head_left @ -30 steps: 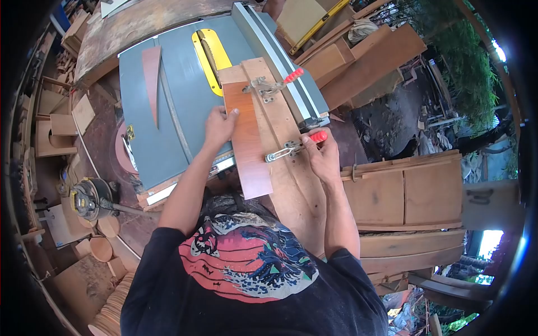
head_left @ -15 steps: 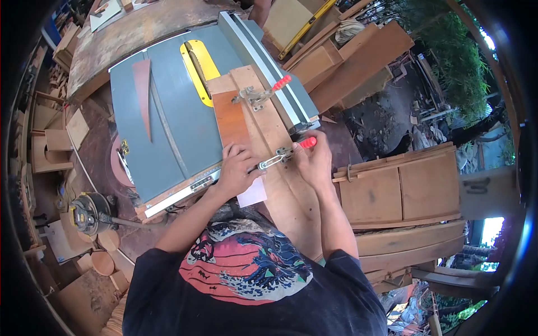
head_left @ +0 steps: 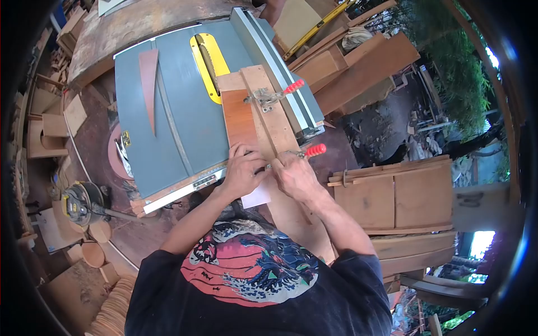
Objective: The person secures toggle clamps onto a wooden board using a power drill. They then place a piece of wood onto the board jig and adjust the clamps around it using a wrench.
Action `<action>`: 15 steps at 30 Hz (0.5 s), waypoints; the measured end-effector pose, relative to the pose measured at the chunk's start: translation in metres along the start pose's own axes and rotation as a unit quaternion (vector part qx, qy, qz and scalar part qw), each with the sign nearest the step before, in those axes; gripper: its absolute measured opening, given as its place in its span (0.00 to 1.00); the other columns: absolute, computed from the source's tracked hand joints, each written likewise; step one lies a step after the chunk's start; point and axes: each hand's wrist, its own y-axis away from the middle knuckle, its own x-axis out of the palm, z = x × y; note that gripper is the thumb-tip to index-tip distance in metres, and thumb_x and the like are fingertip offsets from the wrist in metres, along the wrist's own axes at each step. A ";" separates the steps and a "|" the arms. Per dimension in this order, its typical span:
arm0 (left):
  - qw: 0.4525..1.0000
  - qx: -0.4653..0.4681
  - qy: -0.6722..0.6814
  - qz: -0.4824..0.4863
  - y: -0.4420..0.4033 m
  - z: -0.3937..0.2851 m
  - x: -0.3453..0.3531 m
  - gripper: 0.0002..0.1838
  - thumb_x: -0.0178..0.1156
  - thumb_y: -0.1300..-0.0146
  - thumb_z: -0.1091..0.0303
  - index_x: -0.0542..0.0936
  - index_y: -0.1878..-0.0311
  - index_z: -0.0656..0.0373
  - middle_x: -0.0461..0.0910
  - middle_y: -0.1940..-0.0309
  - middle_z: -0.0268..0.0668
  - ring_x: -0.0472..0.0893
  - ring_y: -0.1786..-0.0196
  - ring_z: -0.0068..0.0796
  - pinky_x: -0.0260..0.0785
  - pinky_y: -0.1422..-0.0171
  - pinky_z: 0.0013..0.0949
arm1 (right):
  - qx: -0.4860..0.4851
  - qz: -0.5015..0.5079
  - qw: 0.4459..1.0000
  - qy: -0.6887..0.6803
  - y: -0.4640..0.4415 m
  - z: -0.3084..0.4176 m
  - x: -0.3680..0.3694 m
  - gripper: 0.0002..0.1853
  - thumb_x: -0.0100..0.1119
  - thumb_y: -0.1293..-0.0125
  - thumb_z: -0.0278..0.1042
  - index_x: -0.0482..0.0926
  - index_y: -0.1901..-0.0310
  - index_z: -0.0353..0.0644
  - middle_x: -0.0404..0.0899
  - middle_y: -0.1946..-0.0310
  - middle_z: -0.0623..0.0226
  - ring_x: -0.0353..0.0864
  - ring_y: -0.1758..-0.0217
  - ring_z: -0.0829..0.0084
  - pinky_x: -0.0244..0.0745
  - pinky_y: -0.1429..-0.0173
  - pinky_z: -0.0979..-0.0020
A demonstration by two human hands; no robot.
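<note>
At saw (head_left: pixel 202 126), label (head_left: pixel 126 138) illegible; left fingers (head_left: pixel 241 150) bunched, right fingers (head_left: pixel 288 161) over clamp (head_left: pixel 315 150), pinch unclear.

Pretty classic woodworking shop, table saw (head_left: pixel 196 112) with a yellow blade insert (head_left: pixel 218 61), wooden jig (head_left: pixel 282 131) with red-handled clamps (head_left: pixel 294 86), boards (head_left: pixel 372 73) piled off right, cut wood (head_left: pixel 115 313) stacked lower left, greenery (head_left: pixel 462 89) just beyond

The left hand (head_left: pixel 244 171) lies on the brown board (head_left: pixel 239 119). The right hand (head_left: pixel 295 177) covers most of the near red-handled clamp (head_left: pixel 315 150); another clamp (head_left: pixel 269 98) stands farther, near the saw blade (head_left: pixel 207 58).
</note>
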 end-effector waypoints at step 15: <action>1.000 0.022 -0.004 -0.019 -0.001 0.000 -0.002 0.13 0.75 0.50 0.61 0.91 0.59 0.49 0.84 0.64 0.29 0.76 0.45 0.37 0.57 0.24 0.54 | 0.118 -0.054 0.991 0.019 0.012 -0.051 -0.058 0.11 0.69 0.33 0.40 0.84 0.57 0.42 0.82 0.62 0.57 0.82 0.56 0.49 0.77 0.55 0.49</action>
